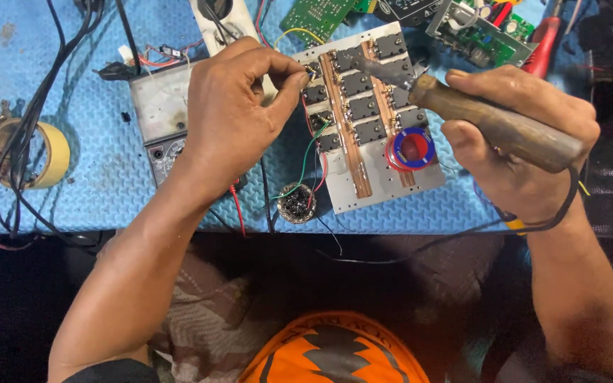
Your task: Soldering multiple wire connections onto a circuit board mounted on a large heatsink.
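Observation:
My right hand (516, 142) grips a soldering iron (494, 122) by its brown wooden handle, and the dark metal tip points left over the metal board (384, 188). That board carries rows of black square components (363, 106) between two copper strips. My left hand (239, 106) pinches something thin at the board's upper left edge, between thumb and forefinger; what it pinches is too small to tell. Red, green and black wires (313, 159) run from that spot down the board's left side. A blue and red solder spool (411, 149) lies on the board below the iron.
A blue foam mat (101, 177) covers the bench. A grey meter (157, 117) lies under my left wrist. A roll of yellow tape (40, 152) and black cables sit at the left. Green circuit boards (480, 32) lie at the top right, and a small round tin (296, 203) near the front edge.

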